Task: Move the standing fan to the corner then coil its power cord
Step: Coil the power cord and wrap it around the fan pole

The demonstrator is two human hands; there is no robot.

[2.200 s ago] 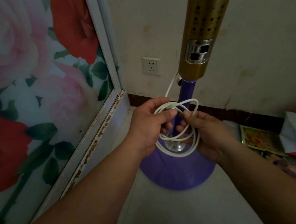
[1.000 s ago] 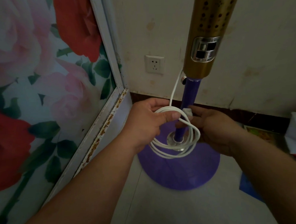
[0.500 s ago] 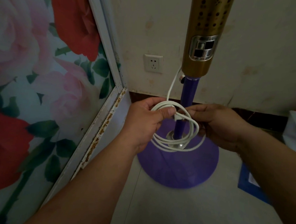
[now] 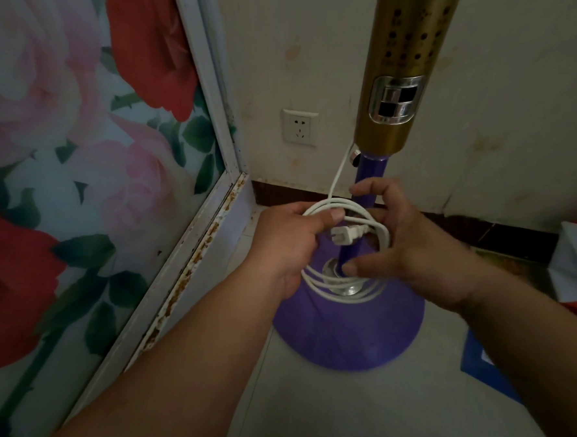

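1. Cord point(image 4: 348, 210): white, thin, gathered into several loose loops in front of the fan point(image 4: 398, 90) pole, above the purple base point(image 4: 347, 333). One strand runs up from the coil to the bottom of the gold housing. The loops look uneven in size.
2. Plug point(image 4: 447, 242): white, two-pin, lying across the middle of the coil with its pins pointing left. It looks loose, not tucked in.
3. Left hand point(image 4: 287, 242): clenched round the left side of the coil, thumb pressing the strands down on top.
4. Right hand point(image 4: 413, 246): fingers spread and curved at the right side of the coil, thumb low near the pole collar. Cannot tell whether it grips any strand; it looks more like cupping.
5. Fan: stands in the corner, between the floral panel point(image 4: 80, 172) on the left and the far wall, just right of the socket point(image 4: 298, 127). The move looks done; coiling looks near its end.
6. Risks:
   - Coil is held from one side only; if the thumb lifts, the loops will likely spring apart.
   - Free plug end can slip back out, so nothing locks the coil.
   - Pulling on the upward strand could tug the fan.
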